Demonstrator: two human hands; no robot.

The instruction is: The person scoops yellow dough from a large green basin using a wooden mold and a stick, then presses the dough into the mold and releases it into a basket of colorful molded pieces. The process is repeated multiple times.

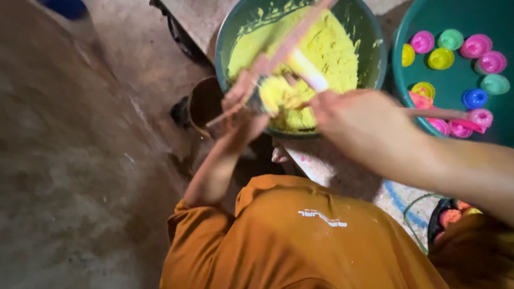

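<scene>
Batter (321,48), yellow and thick, fills the green basin (375,69). Over its near rim our left hand (243,104) cups a small mould (273,93) (steadied for filling); our right hand (356,120) grips a white-handled spoon (305,69) above it.

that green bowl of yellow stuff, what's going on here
A person in an orange top works over a green bowl of yellow batter. The left hand holds a small cup filled with batter at the rim; the right hand holds a white-handled utensil over it. Colourful small moulds sit in a teal basin.
</scene>
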